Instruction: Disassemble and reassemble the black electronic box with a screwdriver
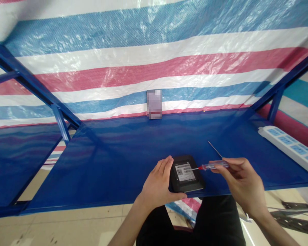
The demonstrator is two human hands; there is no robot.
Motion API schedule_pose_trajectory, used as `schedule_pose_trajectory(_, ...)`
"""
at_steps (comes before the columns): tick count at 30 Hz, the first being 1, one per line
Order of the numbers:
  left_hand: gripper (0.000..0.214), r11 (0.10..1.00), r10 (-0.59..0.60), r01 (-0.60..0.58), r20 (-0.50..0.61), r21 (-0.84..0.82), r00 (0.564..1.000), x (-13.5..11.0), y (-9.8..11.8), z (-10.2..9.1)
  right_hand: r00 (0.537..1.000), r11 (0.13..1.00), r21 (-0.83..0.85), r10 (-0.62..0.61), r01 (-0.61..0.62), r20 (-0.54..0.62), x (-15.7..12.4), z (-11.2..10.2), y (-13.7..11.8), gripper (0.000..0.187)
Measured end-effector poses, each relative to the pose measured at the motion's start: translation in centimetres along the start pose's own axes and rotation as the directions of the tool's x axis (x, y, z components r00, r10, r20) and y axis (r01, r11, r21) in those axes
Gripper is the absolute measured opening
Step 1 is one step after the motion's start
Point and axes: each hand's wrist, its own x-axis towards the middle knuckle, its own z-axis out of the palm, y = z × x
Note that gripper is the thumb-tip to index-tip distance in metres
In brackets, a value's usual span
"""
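Note:
A flat black rectangular device (187,184) with a white barcode label lies on the blue fabric shelf (143,147). My left hand (159,182) cups its left side, fingers and thumb against the edge. My right hand (240,177) pinches a small screwdriver (213,166) with a clear and red handle. Its thin shaft reaches left, and the tip rests on or just above the device's top face near the label. A thin metal rod (215,149) lies on the fabric just beyond the screwdriver.
A blurred rectangular object (154,104) stands at the shelf's back edge against a striped tarpaulin (154,68). A white power strip (287,147) lies at the right. Blue steel frame bars (28,77) run along the left. My dark-clothed legs (195,222) show below the shelf's front edge.

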Motion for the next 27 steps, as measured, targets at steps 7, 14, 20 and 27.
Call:
schedule_pose_trajectory(7, 0.084, 0.998, 0.054, -0.054, -0.017, 0.021, 0.998, -0.3, -0.1, -0.1, 0.988, 0.994, -0.006, -0.113, 0.113, -0.107, 1.6, -0.3, 0.0, 0.036)
schedule_pose_trajectory(14, 0.055, 0.987, 0.157, -0.155, -0.067, 0.038, 0.985, -0.6, -0.2, 0.0, 0.958, 0.952, -0.160, -0.277, 0.263, -0.072, 2.2, 0.6, 0.7, 0.036)
schedule_pose_trajectory(20, 0.073, 0.993, 0.114, -0.111, -0.079, 0.046, 0.990, -0.6, -0.1, 0.2, 0.925, 0.886, -0.279, -0.381, 0.371, 0.020, 2.1, 0.8, 0.1, 0.034)
schedule_pose_trajectory(27, 0.092, 0.998, 0.046, -0.043, -0.054, 0.056, 0.997, -0.5, -0.3, 0.5, 0.855, 0.776, -0.370, -0.504, 0.512, 0.125, 2.1, 0.8, -1.4, 0.028)
